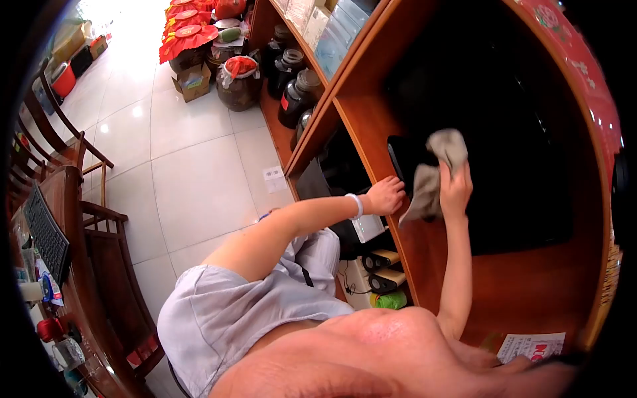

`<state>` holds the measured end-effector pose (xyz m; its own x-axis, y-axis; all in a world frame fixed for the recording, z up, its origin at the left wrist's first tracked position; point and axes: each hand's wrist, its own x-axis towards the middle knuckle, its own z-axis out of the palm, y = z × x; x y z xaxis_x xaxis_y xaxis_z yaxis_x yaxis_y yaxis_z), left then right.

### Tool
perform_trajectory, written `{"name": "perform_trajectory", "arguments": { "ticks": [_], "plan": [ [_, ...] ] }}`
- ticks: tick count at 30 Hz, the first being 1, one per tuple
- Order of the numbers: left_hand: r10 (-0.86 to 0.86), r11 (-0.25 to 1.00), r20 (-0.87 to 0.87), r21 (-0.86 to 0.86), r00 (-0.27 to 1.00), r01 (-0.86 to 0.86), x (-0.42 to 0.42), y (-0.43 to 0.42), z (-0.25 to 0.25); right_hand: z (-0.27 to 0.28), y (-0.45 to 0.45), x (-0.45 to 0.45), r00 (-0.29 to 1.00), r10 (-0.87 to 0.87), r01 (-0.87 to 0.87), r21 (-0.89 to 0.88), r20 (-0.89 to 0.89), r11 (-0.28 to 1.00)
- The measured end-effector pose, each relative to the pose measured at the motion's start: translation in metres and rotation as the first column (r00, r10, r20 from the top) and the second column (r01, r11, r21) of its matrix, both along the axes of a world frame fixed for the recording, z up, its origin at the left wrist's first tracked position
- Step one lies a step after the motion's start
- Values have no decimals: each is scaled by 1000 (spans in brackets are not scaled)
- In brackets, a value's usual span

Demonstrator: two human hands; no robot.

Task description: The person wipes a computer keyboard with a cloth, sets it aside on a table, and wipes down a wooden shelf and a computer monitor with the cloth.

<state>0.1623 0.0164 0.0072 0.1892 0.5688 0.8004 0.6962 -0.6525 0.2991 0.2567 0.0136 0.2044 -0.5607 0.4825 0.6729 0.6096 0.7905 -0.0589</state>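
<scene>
My right hand (455,189) is closed around a grey-beige cloth (446,147), part of which hangs to the left of the fingers. The cloth is in front of a large, glossy black screen (504,152) that stands in the wooden cabinet; whether it touches the screen I cannot tell. My left hand (385,196), with a pale bangle (357,206) at the wrist, has its fingers bent over the front edge of the wooden shelf (371,142).
Below the shelf are a white device (367,227), dark speakers (385,282) and a green bundle (390,300). Dark glass jars (296,99) line a lower shelf. A lidded pot (239,86) stands on the tiled floor. A wooden desk with a keyboard (46,232) is at left.
</scene>
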Motion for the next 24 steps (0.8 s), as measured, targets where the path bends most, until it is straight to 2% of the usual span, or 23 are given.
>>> {"name": "perform_trajectory", "arguments": {
  "ticks": [2, 4, 8, 12, 14, 16, 17, 18, 20, 21, 22, 23, 24],
  "plan": [
    [25, 999, -10, 49, 1000, -24, 0, 1, -4, 17, 34, -50, 984, -39, -10, 275, 172, 961],
    [-34, 999, 7, -1, 999, 34, -3, -1, 0, 46, 59, -103, 969, -12, -80, 358, 249, 930],
    [-36, 999, 42, 8, 998, 36, -3, -1, -1, 106, 108, -186, 965, -115, -75, 670, 235, 738],
    [-64, 998, 46, 3, 997, 64, -6, -2, 2, 170, 127, -246, 980, -156, -18, 843, 120, 537],
    [-90, 996, 60, -3, 994, 91, -6, -2, 2, 193, 130, -267, 979, -201, 101, 808, 22, 580],
    [-88, 996, 79, 7, 993, 88, -7, 0, 1, 208, 133, -278, 964, -266, 158, 791, 5, 591],
    [-85, 996, 82, 19, 993, 83, -6, 1, 0, 210, 140, -283, 969, -247, 163, 736, 6, 657],
    [-84, 996, 87, 31, 993, 82, -7, 0, 2, 205, 146, -288, 968, -251, 165, 729, 10, 664],
    [-81, 997, 74, 12, 994, 81, -8, -2, 3, 184, 156, -293, 933, -358, 173, 808, 49, 563],
    [-69, 997, 69, 23, 995, 68, -8, -2, 2, 167, 145, -290, 903, -400, 104, 820, 160, 563],
    [-54, 998, 64, 38, 996, 52, -8, -1, 2, 147, 140, -288, 894, -361, 69, 713, 266, 697],
    [-80, 997, 70, 19, 994, 79, -8, -1, 1, 117, 160, -280, 845, -424, -3, 797, 325, 604],
    [-79, 997, 75, 16, 994, 78, -8, -2, -2, 88, 157, -274, 901, -274, -106, 782, 337, 614]
  ]
}}
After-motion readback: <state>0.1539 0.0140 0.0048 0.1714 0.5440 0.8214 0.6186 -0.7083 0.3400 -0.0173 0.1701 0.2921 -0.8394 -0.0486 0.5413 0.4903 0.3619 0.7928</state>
